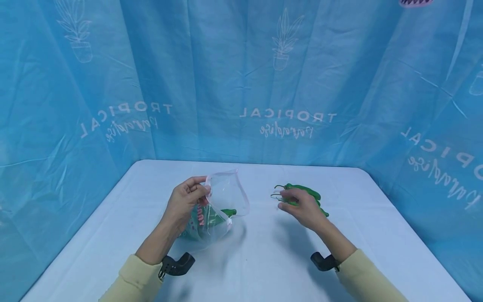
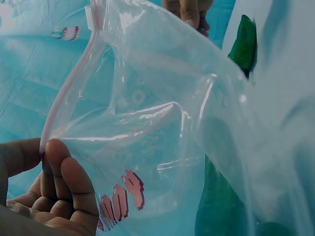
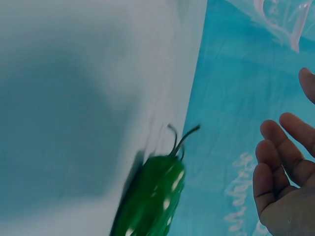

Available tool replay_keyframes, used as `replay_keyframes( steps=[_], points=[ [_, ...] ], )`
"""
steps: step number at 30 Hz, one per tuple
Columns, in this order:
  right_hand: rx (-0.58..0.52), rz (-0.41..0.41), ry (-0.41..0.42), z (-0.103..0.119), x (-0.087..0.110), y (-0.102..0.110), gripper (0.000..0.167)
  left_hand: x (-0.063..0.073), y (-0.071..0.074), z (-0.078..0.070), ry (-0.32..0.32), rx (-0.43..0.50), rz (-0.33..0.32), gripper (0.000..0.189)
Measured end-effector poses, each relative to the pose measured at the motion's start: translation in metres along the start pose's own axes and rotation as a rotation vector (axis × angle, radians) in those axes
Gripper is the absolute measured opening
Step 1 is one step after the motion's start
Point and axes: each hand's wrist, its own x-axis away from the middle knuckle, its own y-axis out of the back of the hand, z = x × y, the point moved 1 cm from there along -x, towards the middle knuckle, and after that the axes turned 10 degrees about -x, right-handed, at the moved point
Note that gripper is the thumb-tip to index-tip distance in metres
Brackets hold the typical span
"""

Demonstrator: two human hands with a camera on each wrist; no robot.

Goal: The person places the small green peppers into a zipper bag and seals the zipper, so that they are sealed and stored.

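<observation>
My left hand (image 1: 185, 201) pinches the rim of a clear zip bag (image 1: 228, 193) between thumb and fingers, and its mouth gapes toward the right. Inside the bag lie green peppers (image 1: 215, 219), showing through the plastic behind pink print; one pepper tip (image 1: 229, 212) shows near the opening. In the left wrist view the pink zip edge runs up from my fingertips to a white slider (image 2: 90, 18). Over several long green peppers (image 1: 307, 191) on the right hovers my right hand (image 1: 303, 207), its fingers loosely bent with nothing between them. Thin stems point left in the head view.
Both hands work above a white-covered table (image 1: 256, 260). Blue curtains (image 1: 241, 84) with plant drawings and lettering hang behind it and along both sides. A black wrist camera (image 1: 177, 265) is strapped to my left wrist, another (image 1: 323, 262) to my right.
</observation>
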Motion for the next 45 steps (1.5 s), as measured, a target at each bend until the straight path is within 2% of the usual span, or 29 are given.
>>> replay_keyframes(
  steps=[10,25,31,45],
  points=[
    [0.065,-0.055,-0.073,-0.04,0.003,0.019,0.042,0.0,0.0,0.002,0.007,0.001,0.004,0.034],
    [0.141,-0.075,-0.161,-0.079,0.003,0.04,0.048,0.0,0.001,0.002,0.003,0.007,0.01,0.035],
    [0.151,-0.076,-0.193,-0.09,0.004,0.046,0.048,0.0,0.001,0.002,-0.001,0.005,0.008,0.035],
    [0.183,-0.022,-0.267,-0.105,-0.002,0.051,0.05,0.0,0.001,0.003,0.001,0.01,0.012,0.035]
  ],
)
